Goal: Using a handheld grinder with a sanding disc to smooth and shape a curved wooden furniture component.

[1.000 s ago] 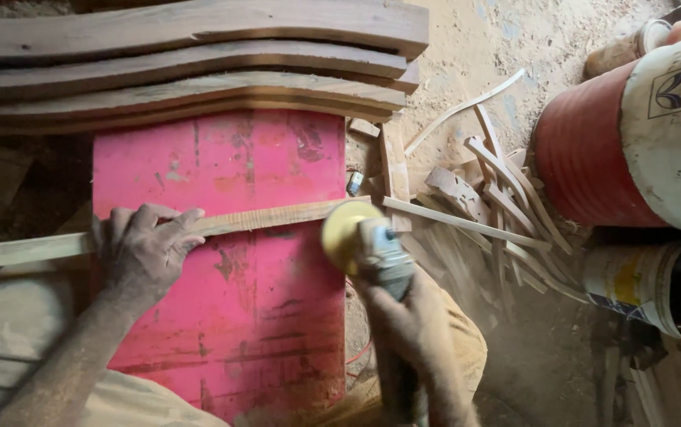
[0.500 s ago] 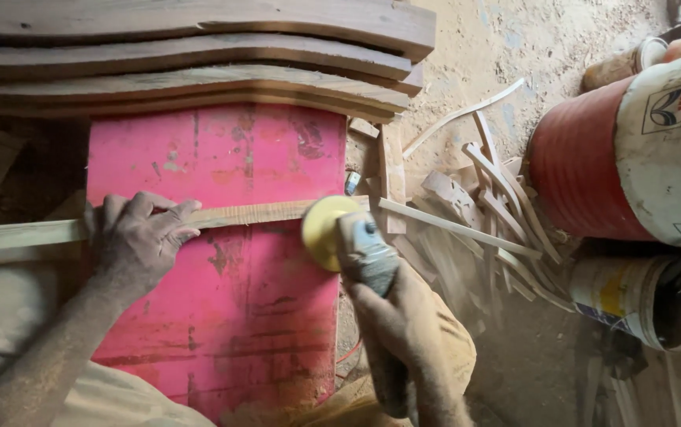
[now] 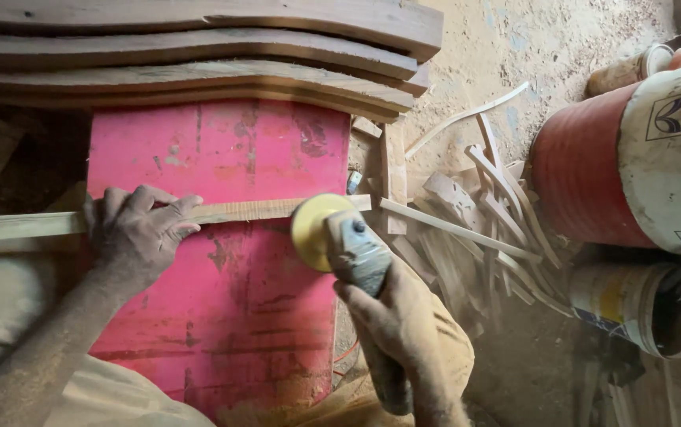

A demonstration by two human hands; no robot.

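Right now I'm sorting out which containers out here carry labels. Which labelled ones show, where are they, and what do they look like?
Large drum: right side, lying on its side; red ribbed body, white end band.
Drum label: on that white band; squarish, white, with a round red and blue emblem.
Small bucket: below the drum, on its side, dark mouth facing right; dirty white with a yellow and blue label.
No screens or signs in view.

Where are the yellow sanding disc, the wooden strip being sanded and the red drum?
yellow sanding disc (image 3: 314, 230), head view, disc face
wooden strip (image 3: 249, 210), head view, bare middle stretch
red drum (image 3: 581, 178), head view, red side wall
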